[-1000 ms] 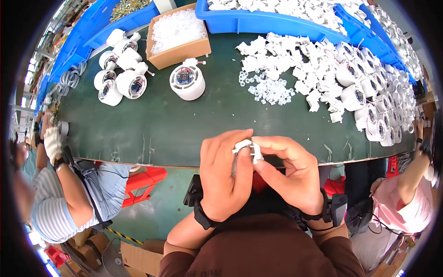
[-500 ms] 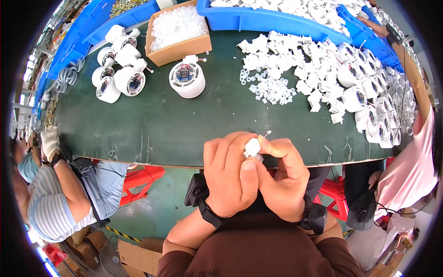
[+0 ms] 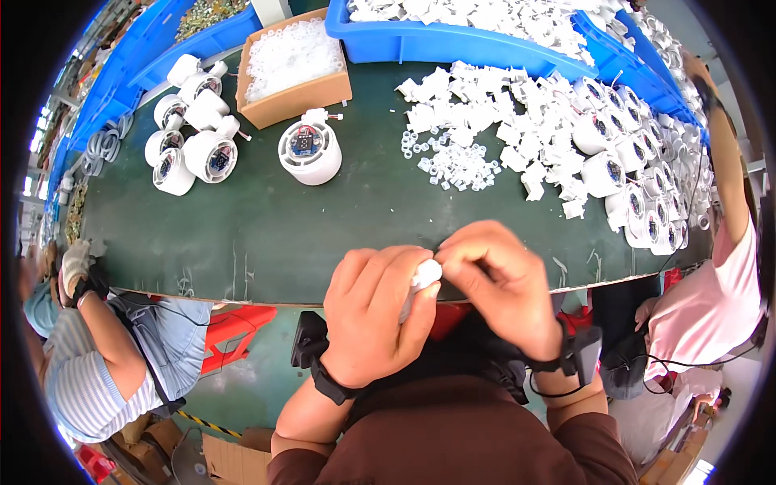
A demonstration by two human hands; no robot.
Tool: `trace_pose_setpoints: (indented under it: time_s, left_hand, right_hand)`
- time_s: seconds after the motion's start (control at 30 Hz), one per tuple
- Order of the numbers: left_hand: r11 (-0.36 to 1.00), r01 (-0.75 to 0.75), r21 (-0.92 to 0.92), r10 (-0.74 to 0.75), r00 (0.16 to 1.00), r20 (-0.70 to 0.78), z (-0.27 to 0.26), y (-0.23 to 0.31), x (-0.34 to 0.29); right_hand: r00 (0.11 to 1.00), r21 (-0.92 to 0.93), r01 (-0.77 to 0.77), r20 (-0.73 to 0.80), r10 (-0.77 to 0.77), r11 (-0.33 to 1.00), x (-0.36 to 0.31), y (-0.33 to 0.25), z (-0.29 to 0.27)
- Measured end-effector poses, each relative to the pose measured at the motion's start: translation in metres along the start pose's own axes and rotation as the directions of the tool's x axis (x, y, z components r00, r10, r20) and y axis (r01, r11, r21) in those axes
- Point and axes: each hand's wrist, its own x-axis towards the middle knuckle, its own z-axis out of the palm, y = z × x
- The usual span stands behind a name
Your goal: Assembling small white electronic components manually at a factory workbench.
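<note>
Close in front of my body, at the table's near edge, my left hand (image 3: 368, 311) is wrapped round a small white plastic part (image 3: 426, 275). Its rounded white end shows between thumb and forefinger; the rest is hidden in the palm. Right beside that end, my right hand (image 3: 505, 295) is closed in a pinch, slightly blurred. Whatever lies between those fingertips is too small to see. Farther off on the green table (image 3: 323, 234) stands one round white housing (image 3: 311, 158) with a circuit board inside and a short wired connector at its top.
Several similar housings (image 3: 212, 155) stand at the left. A cardboard box (image 3: 295, 105) of small clear pieces is behind. Clear plastic rings (image 3: 461, 166), white plastic parts (image 3: 461, 89) and more housings (image 3: 605, 174) cover the right side. Blue bins (image 3: 453, 40) line the back. People sit on both sides.
My right hand has shifted from pressing against the left hand to pinching at its right side. The white part has turned, and the thin connector lead above it is out of sight.
</note>
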Motion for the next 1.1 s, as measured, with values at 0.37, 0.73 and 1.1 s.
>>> trace_pose_setpoints:
  time_s: [0.37,0.73,1.1]
  left_hand:
    - [0.989,-0.039,0.144,0.031,0.998,0.059,0.003,0.007,0.009]
    - [0.992,0.066,0.111,-0.072,0.996,0.056,0.002,0.008,0.004]
    - [0.991,-0.012,0.13,0.012,1.0,-0.002,0.01,0.001,0.006]
  right_hand:
    - [0.935,-0.785,0.1,-0.136,-0.327,0.611,0.039,0.03,-0.03]
    - [0.947,0.324,-0.271,-0.079,0.312,0.906,0.0,-0.016,-0.011]
    - [0.959,0.456,-0.274,0.059,0.278,0.847,0.001,-0.009,-0.004]
